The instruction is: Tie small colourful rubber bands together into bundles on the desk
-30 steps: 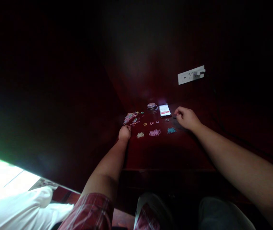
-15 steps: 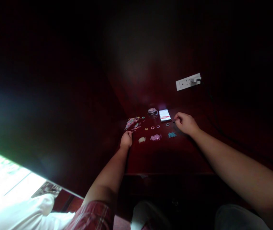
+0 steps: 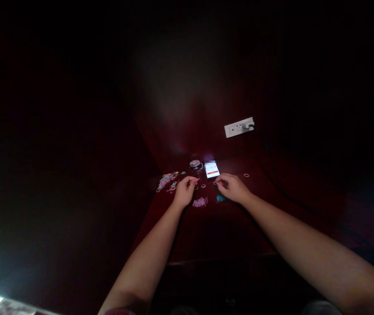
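My left hand (image 3: 186, 191) is closed in a pinch over the tabletop, with a tiny pinkish bit at its fingertips, too small to name. Beside it lies a pile of small pink-purple elastic bands (image 3: 200, 202). My right hand (image 3: 234, 187) has its fingers pressed together above a teal pile of bands (image 3: 220, 198), partly covering it; what it pinches, if anything, cannot be made out. Between the hands rests a small lilac ring (image 3: 203, 186). Another ring (image 3: 215, 183) touches or sits just beside my right fingertips. Left of my left hand spreads a mixed heap of coloured bands (image 3: 167, 180).
A lit phone (image 3: 212, 169) lies behind the hands, next to a round clear container (image 3: 196, 164). An orange ring (image 3: 246, 175) is farther right. A white wall socket (image 3: 239, 127) holds a plug, its dark cable (image 3: 280, 190) running over the dark red table.
My left hand has moved right and away from the heap, now hiding the pale yellow pile. My right hand has come left toward the rings, and an orange ring shows to its right. The view has shifted.
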{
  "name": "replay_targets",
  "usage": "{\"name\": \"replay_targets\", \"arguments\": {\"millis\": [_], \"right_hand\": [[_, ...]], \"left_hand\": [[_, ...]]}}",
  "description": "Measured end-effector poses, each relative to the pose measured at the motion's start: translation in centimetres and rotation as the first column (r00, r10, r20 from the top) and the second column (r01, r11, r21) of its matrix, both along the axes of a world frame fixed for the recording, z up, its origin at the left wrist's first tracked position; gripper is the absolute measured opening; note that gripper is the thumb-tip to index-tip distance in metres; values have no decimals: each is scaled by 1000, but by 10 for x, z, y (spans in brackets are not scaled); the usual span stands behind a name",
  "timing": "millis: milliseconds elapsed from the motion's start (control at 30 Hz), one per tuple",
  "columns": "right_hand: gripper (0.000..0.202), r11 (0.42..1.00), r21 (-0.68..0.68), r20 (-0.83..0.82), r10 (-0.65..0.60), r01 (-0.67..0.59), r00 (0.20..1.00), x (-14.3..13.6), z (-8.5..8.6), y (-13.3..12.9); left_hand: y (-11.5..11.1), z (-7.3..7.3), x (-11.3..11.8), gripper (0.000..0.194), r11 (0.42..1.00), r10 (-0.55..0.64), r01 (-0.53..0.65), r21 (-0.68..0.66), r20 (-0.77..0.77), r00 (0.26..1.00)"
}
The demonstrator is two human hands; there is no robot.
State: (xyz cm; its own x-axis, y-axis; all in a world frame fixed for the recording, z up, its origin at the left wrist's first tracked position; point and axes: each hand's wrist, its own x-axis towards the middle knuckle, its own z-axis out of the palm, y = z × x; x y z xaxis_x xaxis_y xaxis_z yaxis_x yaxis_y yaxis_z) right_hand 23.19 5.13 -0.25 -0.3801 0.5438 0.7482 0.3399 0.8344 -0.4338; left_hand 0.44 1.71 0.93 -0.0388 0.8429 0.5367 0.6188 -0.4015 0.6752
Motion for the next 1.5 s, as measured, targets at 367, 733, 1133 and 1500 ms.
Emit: {"name": "replay_targets", "arguments": {"millis": [367, 733, 1133, 1500], "right_hand": [[28, 999, -53, -170, 2, -11, 985, -9, -2, 0], [15, 995, 3, -56, 99, -99, 993, -4, 10, 0], [13, 996, -7, -28, 93, -94, 995, 0, 6, 3], [12, 996, 15, 7, 92, -92, 996, 2, 9, 4]], "left_hand": [[11, -7, 54, 17, 981, -194, 194, 17, 204, 960], [-1, -13, 55, 16, 977, -211, 212, 14, 165, 963], [-5, -7, 54, 18, 991, -129, 123, 42, 195, 972], [-8, -6, 53, 13, 993, -95, 91, 73, 49, 994]]}}
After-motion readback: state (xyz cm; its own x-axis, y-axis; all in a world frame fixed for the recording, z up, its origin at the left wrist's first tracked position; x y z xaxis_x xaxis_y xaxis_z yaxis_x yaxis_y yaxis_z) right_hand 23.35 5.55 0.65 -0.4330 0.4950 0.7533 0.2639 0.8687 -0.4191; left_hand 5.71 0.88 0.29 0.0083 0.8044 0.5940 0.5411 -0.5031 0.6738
